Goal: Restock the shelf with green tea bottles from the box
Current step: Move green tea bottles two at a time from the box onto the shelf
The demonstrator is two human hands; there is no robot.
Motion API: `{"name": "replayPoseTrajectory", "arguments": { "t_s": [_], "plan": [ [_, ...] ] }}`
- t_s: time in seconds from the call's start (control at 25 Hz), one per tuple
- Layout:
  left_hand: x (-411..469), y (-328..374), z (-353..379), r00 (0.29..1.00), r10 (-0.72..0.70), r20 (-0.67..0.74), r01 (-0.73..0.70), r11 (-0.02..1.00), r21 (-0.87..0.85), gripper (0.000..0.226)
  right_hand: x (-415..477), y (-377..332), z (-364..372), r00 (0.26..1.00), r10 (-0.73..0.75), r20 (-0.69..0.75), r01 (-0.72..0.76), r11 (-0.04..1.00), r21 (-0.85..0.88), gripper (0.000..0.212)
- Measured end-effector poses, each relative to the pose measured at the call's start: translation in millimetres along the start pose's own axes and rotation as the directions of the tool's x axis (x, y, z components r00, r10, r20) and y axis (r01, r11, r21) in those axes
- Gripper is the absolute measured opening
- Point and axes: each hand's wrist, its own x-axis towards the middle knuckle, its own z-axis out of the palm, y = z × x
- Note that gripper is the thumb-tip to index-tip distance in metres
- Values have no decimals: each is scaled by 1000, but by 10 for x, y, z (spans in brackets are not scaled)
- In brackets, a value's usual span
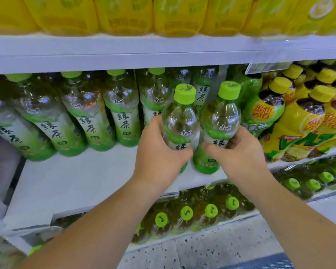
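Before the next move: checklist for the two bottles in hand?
1. Left hand grips left bottle: ok.
2. Right hand grips right bottle: ok.
3. Caps on both bottles: ok.
4. Bare shelf in front of the back row, left of the hands: ok.
5. Bases seated on the shelf: the right bottle looks set down, the left bottle's base is hidden by the hand: cannot tell.
6. Box with more stock: not in view: cannot tell.
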Motion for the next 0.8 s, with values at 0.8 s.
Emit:
{"name": "replayPoseTrajectory", "arguments": {
  "t_s": [0.8],
  "plan": [
    [93, -534, 167, 993, -103, -52, 114, 935, 335, 33, 140, 599, 259, 993, -15, -115, -8, 981, -195, 37]
  ]
}}
